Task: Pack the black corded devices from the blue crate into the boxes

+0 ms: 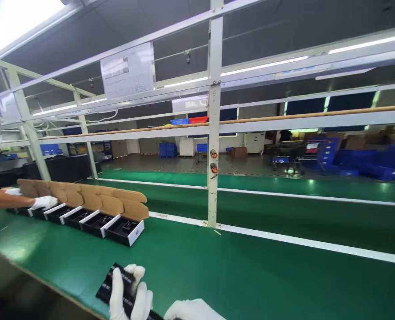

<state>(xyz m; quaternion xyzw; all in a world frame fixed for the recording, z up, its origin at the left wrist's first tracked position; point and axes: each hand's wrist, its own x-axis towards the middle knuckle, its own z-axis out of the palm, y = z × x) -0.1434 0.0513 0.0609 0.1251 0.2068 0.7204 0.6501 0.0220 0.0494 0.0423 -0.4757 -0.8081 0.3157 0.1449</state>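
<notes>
My left hand (135, 295), in a white glove, is closed around flat black packets (104, 291) with rows of small white print. They are tilted above the green bench near its front edge. A black end of them runs down toward my right hand (195, 310), also gloved in white. Its fingers curl at the bottom edge of the view, and what lies in them is hidden. Ahead and to the left stands a row of open boxes (137, 232) with white sides, brown raised lids and black insides holding dark parts.
At the left, a co-worker's gloved hand (44, 202) reaches to the boxes. A white upright post (213, 186) rises from the green bench (267, 275), carrying a shelf rail (300, 119). White strips run along the bench. Blue bins (168, 150) stand on the floor beyond.
</notes>
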